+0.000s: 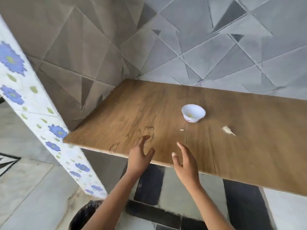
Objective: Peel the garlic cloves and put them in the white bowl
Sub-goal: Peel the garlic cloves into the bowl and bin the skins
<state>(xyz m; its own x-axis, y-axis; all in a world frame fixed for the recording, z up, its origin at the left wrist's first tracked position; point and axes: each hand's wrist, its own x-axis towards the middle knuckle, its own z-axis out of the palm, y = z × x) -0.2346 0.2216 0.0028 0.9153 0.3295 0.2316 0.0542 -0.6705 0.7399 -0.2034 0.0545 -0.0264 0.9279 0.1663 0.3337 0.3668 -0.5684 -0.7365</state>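
Note:
A small white bowl (193, 113) stands upright on the wooden table (116, 113), with something pale yellowish at its bottom. To its right lies a whitish piece of garlic or skin (228, 130); a tiny pale scrap (182, 129) lies in front of the bowl. My left hand (139, 157) hovers over the table's near edge, fingers spread, holding nothing. My right hand (185, 161) is beside it, fingers apart and empty. Both hands are well short of the bowl.
Grey geometric tiled walls close the table's far and left sides. A white pillar with blue flowers (33, 113) stands at the left. Below the table edge lies a floor with dark stripes (149, 188).

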